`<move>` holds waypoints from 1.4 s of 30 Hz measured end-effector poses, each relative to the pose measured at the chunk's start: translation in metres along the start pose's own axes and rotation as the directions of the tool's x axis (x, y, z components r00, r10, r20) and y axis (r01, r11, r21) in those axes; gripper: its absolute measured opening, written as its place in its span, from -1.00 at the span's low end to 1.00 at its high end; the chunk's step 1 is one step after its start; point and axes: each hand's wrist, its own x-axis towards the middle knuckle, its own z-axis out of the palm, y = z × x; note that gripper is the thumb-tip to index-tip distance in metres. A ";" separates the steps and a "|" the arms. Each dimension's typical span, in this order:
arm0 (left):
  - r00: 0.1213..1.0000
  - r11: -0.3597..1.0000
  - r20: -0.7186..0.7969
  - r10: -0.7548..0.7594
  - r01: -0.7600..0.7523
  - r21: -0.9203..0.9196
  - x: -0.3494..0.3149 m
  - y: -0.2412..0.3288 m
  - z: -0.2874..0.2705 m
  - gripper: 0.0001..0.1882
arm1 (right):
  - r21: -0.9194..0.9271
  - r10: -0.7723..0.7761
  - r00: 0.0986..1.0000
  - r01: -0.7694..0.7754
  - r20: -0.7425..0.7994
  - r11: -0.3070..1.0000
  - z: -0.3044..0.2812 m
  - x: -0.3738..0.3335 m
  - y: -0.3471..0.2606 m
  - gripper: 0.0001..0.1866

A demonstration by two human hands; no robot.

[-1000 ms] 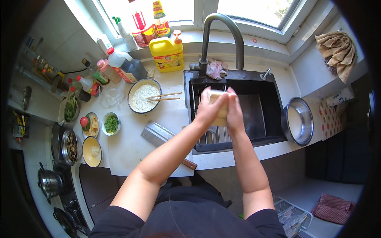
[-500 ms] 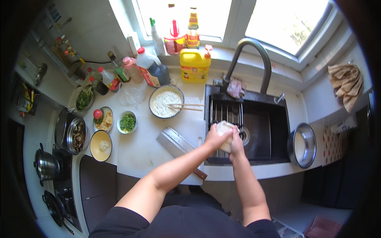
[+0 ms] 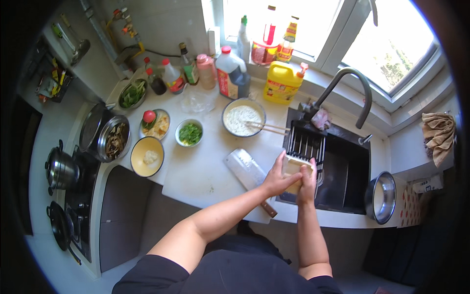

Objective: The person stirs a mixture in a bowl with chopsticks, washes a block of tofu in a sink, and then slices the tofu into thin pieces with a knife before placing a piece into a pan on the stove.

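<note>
Over the left edge of the sink [image 3: 342, 196], both hands grip a pale, box-shaped tub [image 3: 293, 165]. My left hand [image 3: 277, 177] wraps its left side, and my right hand [image 3: 307, 183] clasps the right side with the thumb across its face. Whatever is inside the tub cannot be made out. Just left of the hands, a cleaver [image 3: 245, 166] with a wooden handle lies on the white cutting board [image 3: 193, 183], partly behind my left forearm. Beyond it stands a bowl of white, flour-like stuff [image 3: 240, 120] with chopsticks [image 3: 269, 128] resting across its rim.
A bowl of chopped greens [image 3: 189, 133], a yellow bowl [image 3: 139, 166] and a plate with a red round item [image 3: 149, 116] stand left. Bottles and a yellow jug [image 3: 281, 88] line the back. The faucet [image 3: 364, 90] arches over the sink; a steel basin [image 3: 382, 196] sits right.
The view has swung left, so the counter appears shifted to the right. My hands still hold the tub, now tipped differently, with the right thumb laid across it.
</note>
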 end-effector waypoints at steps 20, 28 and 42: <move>0.722 0.743 -0.297 -0.625 0.434 -0.509 -0.055 -0.042 -0.189 -0.15 | -0.404 0.604 0.683 -0.457 0.411 0.792 0.176 -0.017 0.091 -0.50; 0.811 0.756 -0.243 -0.532 0.326 -0.567 -0.062 -0.067 -0.222 -0.05 | -0.552 0.432 0.797 -0.153 0.421 0.820 0.189 0.003 0.135 -0.07; 0.862 0.625 -0.199 -0.466 0.161 -0.764 -0.060 -0.057 -0.205 -0.16 | -0.510 0.459 0.734 -0.178 0.501 0.842 0.157 -0.021 0.130 -0.34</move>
